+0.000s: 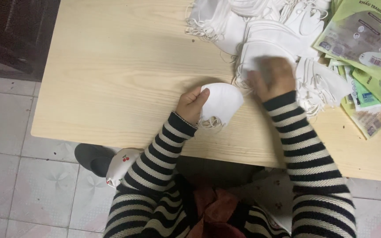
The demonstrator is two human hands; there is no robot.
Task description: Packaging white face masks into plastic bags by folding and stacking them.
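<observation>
My left hand (191, 104) grips a small stack of folded white face masks (221, 103) just above the pale wooden table (120, 75), their ear loops hanging below. To its right, my right hand (271, 77) is blurred and rests on a pile of white masks (265, 44), fingers curled on the top one. Whether it has lifted a mask I cannot tell. Both arms wear black-and-white striped sleeves.
More white masks with loose ear loops (225, 17) spread over the table's far right. Green printed plastic packets (367, 39) lie fanned at the right edge. Below the table's near edge are a tiled floor (18, 176) and a dark slipper (94, 158).
</observation>
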